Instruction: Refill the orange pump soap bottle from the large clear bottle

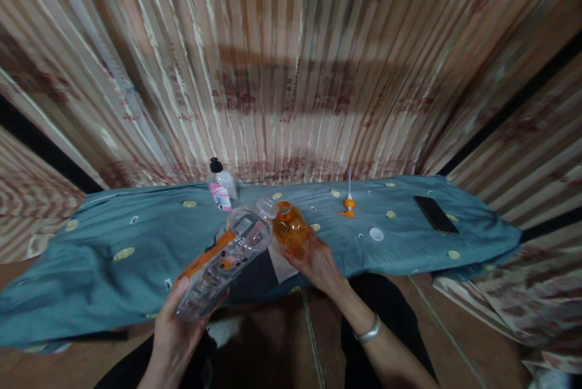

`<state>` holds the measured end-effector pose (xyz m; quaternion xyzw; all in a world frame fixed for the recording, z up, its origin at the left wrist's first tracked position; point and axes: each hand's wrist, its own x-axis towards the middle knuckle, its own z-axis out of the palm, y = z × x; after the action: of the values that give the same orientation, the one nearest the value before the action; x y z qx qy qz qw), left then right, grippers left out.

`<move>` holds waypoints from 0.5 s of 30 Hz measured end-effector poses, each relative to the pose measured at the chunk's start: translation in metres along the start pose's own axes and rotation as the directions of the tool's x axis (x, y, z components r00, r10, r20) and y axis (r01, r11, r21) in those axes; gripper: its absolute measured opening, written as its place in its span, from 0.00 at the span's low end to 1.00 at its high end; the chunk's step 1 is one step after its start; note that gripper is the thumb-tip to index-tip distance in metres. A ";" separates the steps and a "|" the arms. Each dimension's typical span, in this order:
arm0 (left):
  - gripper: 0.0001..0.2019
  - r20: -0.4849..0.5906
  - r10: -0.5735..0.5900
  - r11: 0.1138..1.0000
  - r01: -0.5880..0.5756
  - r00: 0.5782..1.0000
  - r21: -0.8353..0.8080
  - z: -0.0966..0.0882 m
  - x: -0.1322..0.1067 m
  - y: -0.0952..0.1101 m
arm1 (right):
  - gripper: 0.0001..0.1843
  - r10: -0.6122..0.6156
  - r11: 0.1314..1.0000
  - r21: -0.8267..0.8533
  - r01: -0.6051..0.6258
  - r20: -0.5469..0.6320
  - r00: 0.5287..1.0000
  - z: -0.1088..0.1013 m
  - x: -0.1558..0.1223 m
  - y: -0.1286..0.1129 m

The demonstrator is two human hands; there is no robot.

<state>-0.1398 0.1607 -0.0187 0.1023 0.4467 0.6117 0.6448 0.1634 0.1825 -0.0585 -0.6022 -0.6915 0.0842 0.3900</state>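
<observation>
Silver-col. bangle (369, 329) on bare R forearm (398, 357), plus blk trousers (391, 299).

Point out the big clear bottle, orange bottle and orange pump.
Big clear bottle (226, 263): head view, on its side.
Orange bottle (293, 232): head view, on its body.
Orange pump (349, 203): head view, on its collar.

Clear bottle (225, 265) and amber bottle (292, 231) block middle; black-capped bottle (220, 189) stands rear; left stretch of bench (104, 280) free; lane passable between white cap (376, 234) and smartphone (435, 214).
</observation>
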 end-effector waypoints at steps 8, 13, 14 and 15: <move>0.26 0.036 0.104 0.988 -0.107 0.994 0.113 -0.008 -0.017 0.007 | 0.38 0.004 0.998 0.061 -0.003 -0.021 1.000 0.015 -0.003 0.006; 0.33 0.030 0.111 0.985 -0.114 0.993 0.126 -0.009 -0.022 0.012 | 0.40 -0.010 0.996 0.083 0.013 -0.035 0.999 0.015 -0.003 0.008; 0.35 0.022 0.112 0.986 -0.114 0.993 0.122 -0.008 -0.023 0.013 | 0.40 -0.011 0.996 0.085 0.014 -0.040 0.999 0.015 -0.003 0.008; 0.38 0.016 0.115 0.986 -0.116 0.993 0.121 -0.007 -0.025 0.013 | 0.39 -0.009 0.996 0.088 0.013 -0.041 0.999 0.014 -0.003 0.008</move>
<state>-0.1498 0.1392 -0.0025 0.1696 0.4737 0.6191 0.6029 0.1605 0.1866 -0.0741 -0.5822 -0.6822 0.1003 0.4308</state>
